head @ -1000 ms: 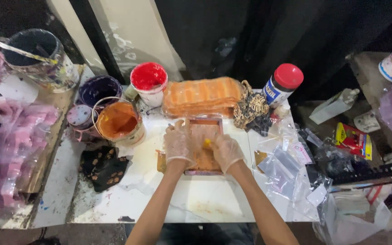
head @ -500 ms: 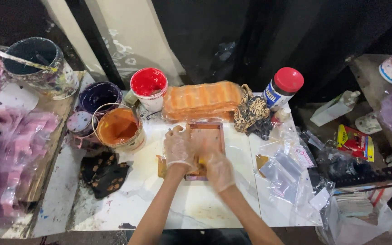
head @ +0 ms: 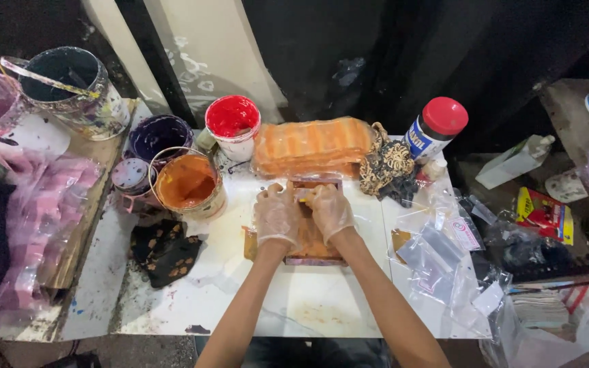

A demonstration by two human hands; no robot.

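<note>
The head view looks straight down on a white, paint-stained counter (head: 294, 307). Both hands wear thin clear gloves and lie side by side on a small orange-stained frame (head: 308, 242) at the middle of the counter. The left hand (head: 277, 217) rests flat on the frame's left part, fingers loosely spread and pressing down, closed on nothing. The right hand (head: 330, 211) touches it, fingertips bent toward the frame's far edge around a small yellowish thing; the piece is too small and too covered to name, and whether that grip truly pinches it cannot be told. The hands hide most of the frame, so only its near edge and a far strip show. Just beyond it, touching or nearly so, lies a stack of orange bags (head: 313, 145) in clear wrap, beside a patterned dark cloth (head: 384, 167). A red-lidded jar (head: 435, 128) stands behind the cloth. To the left stand a tub of orange paint (head: 189, 184), a tub of red paint (head: 233, 123) and a dark purple pot (head: 161, 136). Another stained rag (head: 165, 249) lies near the left forearm. Clear plastic sleeves (head: 444, 252) lie scattered at the right; past them the clutter falls into shadow and is hard to make out.
</note>
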